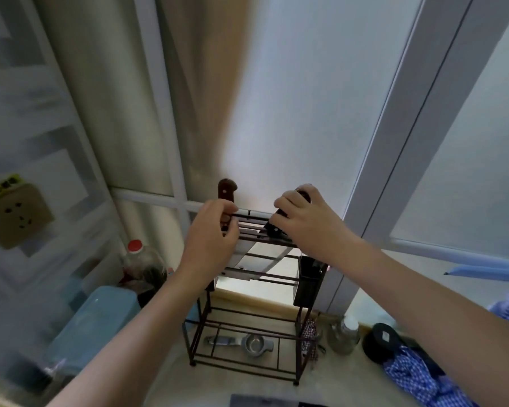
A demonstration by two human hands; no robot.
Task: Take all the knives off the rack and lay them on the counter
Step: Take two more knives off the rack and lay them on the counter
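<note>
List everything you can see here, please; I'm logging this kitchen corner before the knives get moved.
Dark metal wire rack: one, on the counter by the window.
Brown wooden-handled knife: one, upright in the rack's top left.
Black-handled knife: one, rack's top right.
Black holder box: one, on the rack's right side.
Metal strainer: one, under the rack.
Red-capped clear bottle: one, left of the rack.
Light blue plastic container: one, front left.
Clear glass jar: one, right of the rack.
Round black lid: one, far right.
Blue checked cloth: one, bottom right.
Beige wall socket: one, left wall.
Left hand: at the brown handle.
Right hand: around the black handle.
</note>
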